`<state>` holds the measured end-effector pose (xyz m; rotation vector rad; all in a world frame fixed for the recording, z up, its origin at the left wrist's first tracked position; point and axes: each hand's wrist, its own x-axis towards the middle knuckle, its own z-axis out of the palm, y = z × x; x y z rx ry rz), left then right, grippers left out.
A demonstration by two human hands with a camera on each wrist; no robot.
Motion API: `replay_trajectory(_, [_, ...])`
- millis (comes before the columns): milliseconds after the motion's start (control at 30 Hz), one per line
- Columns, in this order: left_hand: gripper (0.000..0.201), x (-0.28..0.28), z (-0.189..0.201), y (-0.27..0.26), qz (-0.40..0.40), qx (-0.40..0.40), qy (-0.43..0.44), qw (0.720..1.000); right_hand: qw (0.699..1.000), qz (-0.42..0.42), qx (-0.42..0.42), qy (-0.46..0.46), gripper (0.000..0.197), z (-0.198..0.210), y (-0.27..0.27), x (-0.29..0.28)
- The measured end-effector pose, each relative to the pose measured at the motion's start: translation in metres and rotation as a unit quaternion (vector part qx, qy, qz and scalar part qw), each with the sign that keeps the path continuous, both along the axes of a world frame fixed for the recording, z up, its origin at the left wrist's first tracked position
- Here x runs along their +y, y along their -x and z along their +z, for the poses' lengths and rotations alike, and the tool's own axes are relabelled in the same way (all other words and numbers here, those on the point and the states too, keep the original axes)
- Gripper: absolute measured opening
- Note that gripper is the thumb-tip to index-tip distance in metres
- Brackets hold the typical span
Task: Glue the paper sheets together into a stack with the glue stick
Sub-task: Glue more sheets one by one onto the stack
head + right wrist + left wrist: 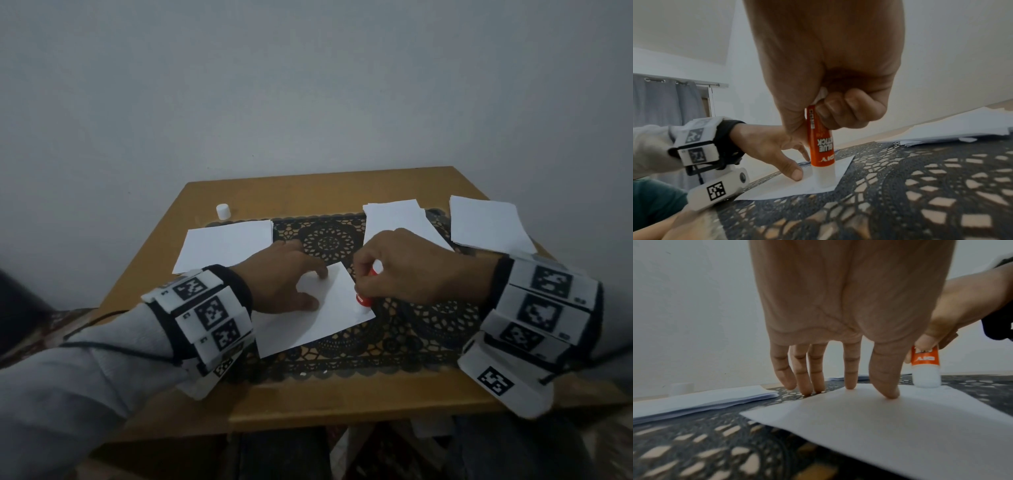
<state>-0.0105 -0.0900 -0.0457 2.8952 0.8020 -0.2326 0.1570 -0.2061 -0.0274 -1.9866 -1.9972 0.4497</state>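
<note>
On wooden table (342, 401), black lace mat (428, 329), grey wall (308, 85)

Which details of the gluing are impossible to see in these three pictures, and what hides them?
- Glue tip: the glue stick stands tip-down on the single paper sheet; its white collar covers the contact in all views.
- Glue already spread: white on white, not discernible.
- Sheet count in the paper piles: edges too blurred in the left wrist view.
- Stick body in the head view: mostly covered by the right hand.
- Sheet's near-left part: under the left hand.
</note>
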Motion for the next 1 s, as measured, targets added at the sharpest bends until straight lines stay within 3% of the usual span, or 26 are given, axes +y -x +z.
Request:
replay_trajectory(300, [0.069,0.006,0.006,-0.008,0.069,0.028,0.063,0.995,0.997,-0.002,0.064,0.048,0.017,0.006,-0.019,-0.009])
replay_trajectory(533, [0.068,0.006,0.009,-0.009,0.074,0.03,0.071,0.994,0.994,-0.055,0.096,0.008,0.018,0.014,-0.035,-0.012])
replay_trajectory(1000, [0.072,0.009,0.013,-0.005,0.057,-0.032,0.134,0.989,0.989,-0.071,0.124,-0.026,0.017,0.011,-0.037,-0.013])
